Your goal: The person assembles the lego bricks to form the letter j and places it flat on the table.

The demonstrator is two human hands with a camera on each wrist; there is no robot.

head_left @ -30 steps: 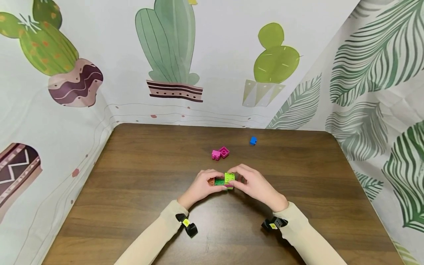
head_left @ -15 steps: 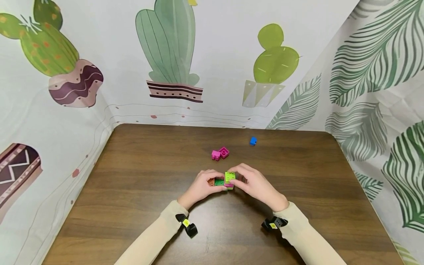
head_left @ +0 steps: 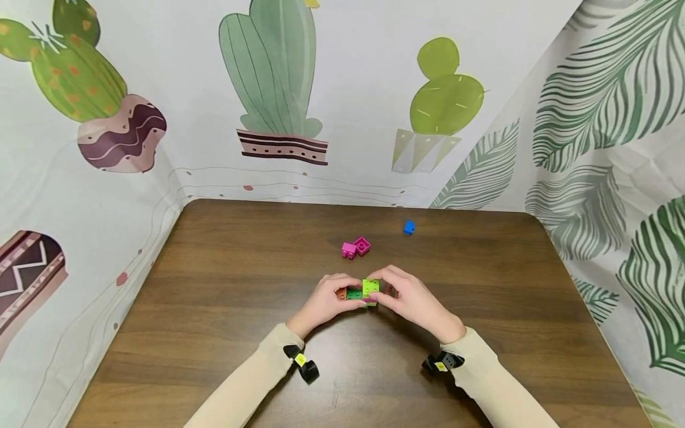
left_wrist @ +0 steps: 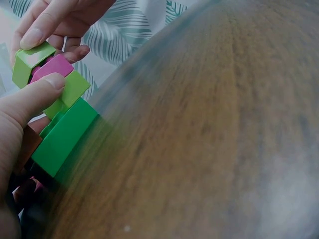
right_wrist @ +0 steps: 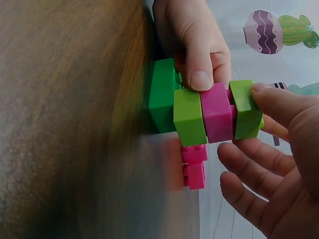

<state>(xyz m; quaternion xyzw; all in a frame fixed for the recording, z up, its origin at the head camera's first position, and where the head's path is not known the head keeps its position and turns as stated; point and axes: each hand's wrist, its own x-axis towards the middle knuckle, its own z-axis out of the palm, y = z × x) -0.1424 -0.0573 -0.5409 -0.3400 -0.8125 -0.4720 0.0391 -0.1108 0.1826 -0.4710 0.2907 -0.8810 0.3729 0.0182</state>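
Both hands meet over a small toy-brick build near the middle of the table. A long green brick point(right_wrist: 163, 94) lies at its base, and an orange-brown brick point(head_left: 341, 293) sits on it beside the left palm. At the right end rise a lower lime brick point(right_wrist: 189, 117), a pink brick point(right_wrist: 217, 112) and a top lime brick point(right_wrist: 246, 109). My left hand point(head_left: 330, 297) grips this build, thumb against the pink and lower lime bricks. My right hand point(head_left: 409, 294) pinches the top lime brick between thumb and fingers. Pink studs show in a slanted gap under that brick.
Two loose pink bricks point(head_left: 349, 249) lie together beyond the hands. Farther back and to the right is a small blue brick point(head_left: 409, 227). The brown wooden table point(head_left: 241, 238) ends at a cloth backdrop point(head_left: 364, 107) printed with cacti and leaves.
The top lime brick shifted slightly up and right half a second ago, and now sits lower again, with the right fingertips following. The left hand and loose bricks stay in place.
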